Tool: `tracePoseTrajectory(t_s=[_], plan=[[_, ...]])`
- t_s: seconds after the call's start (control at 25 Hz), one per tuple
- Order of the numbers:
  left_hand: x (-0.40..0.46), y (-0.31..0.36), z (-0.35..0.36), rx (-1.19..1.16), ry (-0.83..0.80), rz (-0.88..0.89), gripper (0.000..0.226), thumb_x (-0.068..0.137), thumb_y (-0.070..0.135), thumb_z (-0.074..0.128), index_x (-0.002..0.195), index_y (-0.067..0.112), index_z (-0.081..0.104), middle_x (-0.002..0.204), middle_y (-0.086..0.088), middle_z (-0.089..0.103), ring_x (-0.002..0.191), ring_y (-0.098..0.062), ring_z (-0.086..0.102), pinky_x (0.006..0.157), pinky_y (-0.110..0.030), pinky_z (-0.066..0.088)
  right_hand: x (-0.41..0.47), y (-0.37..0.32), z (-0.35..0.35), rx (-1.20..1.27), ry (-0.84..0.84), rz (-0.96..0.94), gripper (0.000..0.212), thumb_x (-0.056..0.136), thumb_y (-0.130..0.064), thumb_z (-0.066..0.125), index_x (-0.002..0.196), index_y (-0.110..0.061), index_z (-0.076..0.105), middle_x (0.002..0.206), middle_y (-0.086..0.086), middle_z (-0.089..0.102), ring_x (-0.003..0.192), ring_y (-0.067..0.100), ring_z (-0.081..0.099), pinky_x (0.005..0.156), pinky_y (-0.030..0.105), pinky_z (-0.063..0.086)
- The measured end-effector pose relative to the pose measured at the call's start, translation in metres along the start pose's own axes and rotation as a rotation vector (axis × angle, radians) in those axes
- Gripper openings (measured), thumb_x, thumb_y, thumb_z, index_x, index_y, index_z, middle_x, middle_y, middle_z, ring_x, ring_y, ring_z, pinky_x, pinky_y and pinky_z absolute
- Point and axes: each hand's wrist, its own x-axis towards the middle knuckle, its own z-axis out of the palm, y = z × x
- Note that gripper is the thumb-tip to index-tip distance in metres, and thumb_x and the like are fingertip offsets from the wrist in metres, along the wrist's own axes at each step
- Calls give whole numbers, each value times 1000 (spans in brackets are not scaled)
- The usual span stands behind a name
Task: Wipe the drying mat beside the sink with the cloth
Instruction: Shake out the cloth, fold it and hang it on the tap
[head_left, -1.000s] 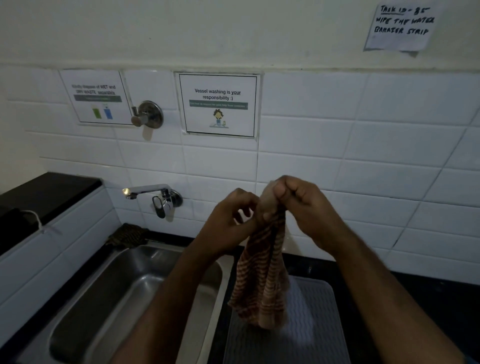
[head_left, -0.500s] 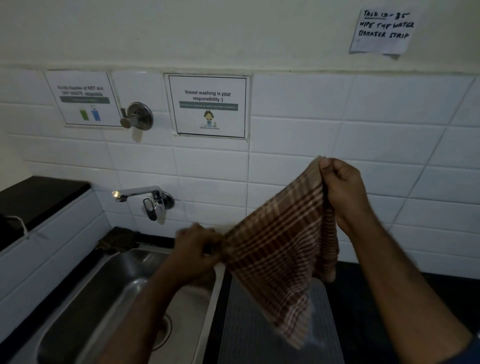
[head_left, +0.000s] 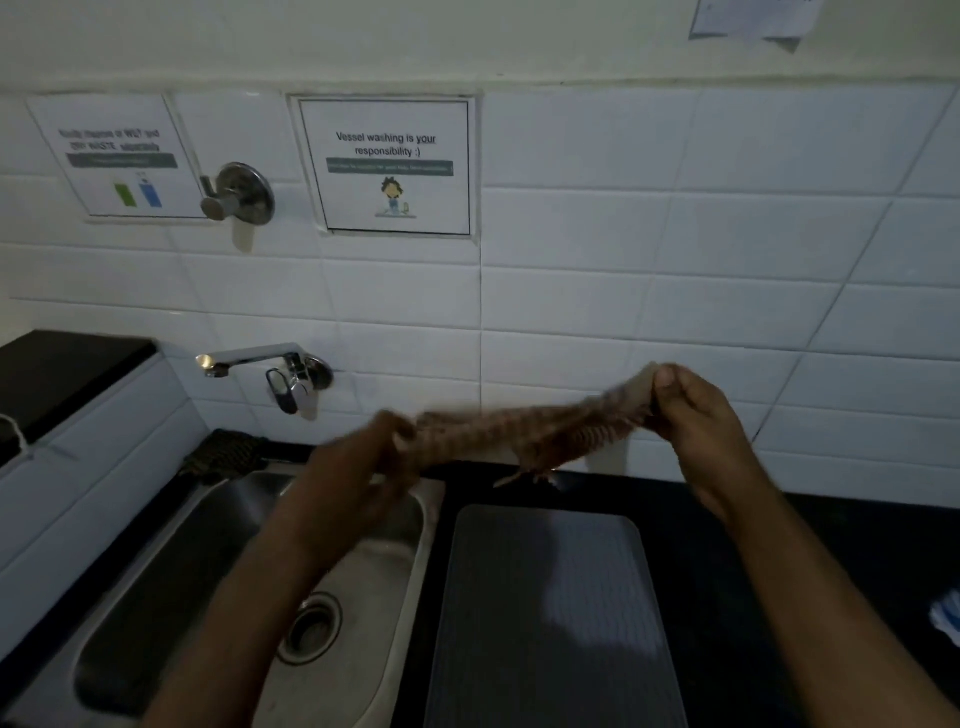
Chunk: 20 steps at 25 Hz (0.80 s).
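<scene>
A brown checked cloth (head_left: 524, 431) is stretched almost flat in the air between both hands, blurred by motion. My left hand (head_left: 358, 467) grips its left end above the sink's right rim. My right hand (head_left: 696, 421) pinches its right end, higher, in front of the tiled wall. Below the cloth lies the grey ribbed drying mat (head_left: 550, 613) on the black counter, just right of the steel sink (head_left: 218, 587). The cloth hangs clear above the mat without touching it.
A chrome tap (head_left: 260, 364) juts from the white tiled wall over the sink. A dark scrubber (head_left: 223, 454) lies at the sink's back corner. A raised black ledge (head_left: 57, 374) stands at the left. Something blue and white (head_left: 945, 616) sits at the counter's right edge.
The cloth went from a bunch hanging from both hands to spread open, then pulled out flat and low. My hands moved apart and the right one dropped lower.
</scene>
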Motion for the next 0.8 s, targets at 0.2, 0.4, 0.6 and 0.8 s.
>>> tracePoseTrajectory(t_s=[0.2,0.4,0.6,0.8], plan=[[-100,-1,38,-117,-252,-96,27,76,20,82,84,39,64,82,23,67,75,7,64,67,-5,45,-115,48,-47,-199,-258,201,38,101,-38,53,78,-15,71,77,9,69,76,20,64,72,24,49],[-95,-25,80,-219,-226,-261,20,79,10,78,86,25,68,81,14,70,73,-4,66,57,-10,47,-130,80,-39,-272,-217,370,36,98,-30,54,76,-7,70,73,15,69,67,16,63,61,24,48],[-31,-94,146,-143,-349,-397,41,72,27,71,113,25,63,109,-2,65,100,-24,67,82,-31,54,-43,169,-1,-809,-150,543,26,98,-29,55,100,-9,71,103,16,71,97,30,68,74,27,48],[-65,-94,189,-9,-384,-407,83,72,49,57,147,18,38,151,-22,28,134,-40,40,103,-39,42,-75,191,-1,-1130,-181,487,29,102,-27,43,111,-9,64,114,12,64,88,22,62,81,36,56]])
